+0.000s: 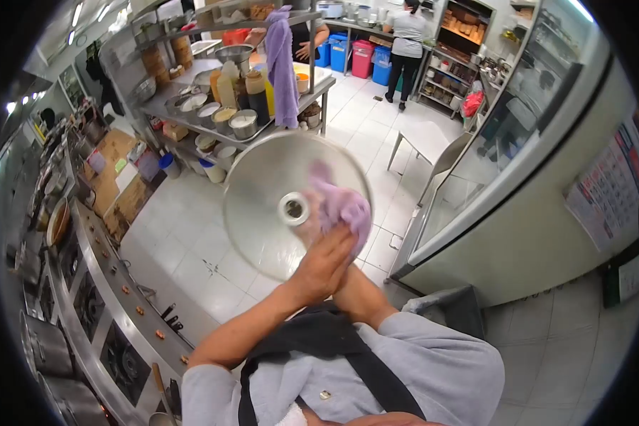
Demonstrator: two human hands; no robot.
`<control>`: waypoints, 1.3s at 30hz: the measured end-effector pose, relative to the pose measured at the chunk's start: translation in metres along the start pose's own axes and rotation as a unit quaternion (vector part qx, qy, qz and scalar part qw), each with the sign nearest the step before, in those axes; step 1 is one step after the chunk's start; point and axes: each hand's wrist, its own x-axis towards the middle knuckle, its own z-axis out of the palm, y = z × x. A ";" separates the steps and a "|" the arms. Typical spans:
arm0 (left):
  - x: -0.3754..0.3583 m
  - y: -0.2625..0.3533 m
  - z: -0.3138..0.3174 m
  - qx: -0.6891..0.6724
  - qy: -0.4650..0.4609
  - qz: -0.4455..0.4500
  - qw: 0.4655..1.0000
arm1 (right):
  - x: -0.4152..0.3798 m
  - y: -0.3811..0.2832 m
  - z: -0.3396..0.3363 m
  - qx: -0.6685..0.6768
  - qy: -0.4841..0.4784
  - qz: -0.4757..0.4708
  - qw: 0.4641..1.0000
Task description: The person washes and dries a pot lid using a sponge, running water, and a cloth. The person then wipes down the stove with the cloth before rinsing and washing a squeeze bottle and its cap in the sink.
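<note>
Left grip [325, 261] against the cloth [348, 211], right grip [309, 224] blurred — can't tell either's closure — weak support could drop the lid [259, 184] ahead

From my end, I take the white chair [422, 144] as marker. Right of it I see a glass-fronted cabinet [500, 145]; beyond it, 1 person [407, 37] and 1 pink bin [362, 58]. Left of it stands a metal rack [174, 108] with 1 hanging purple towel [282, 67]; farther left, a stove [110, 312].
</note>
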 end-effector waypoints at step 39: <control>-0.394 -0.141 -0.203 -0.322 0.895 -0.060 0.302 | 0.221 0.680 0.130 -0.562 -0.591 0.239 0.527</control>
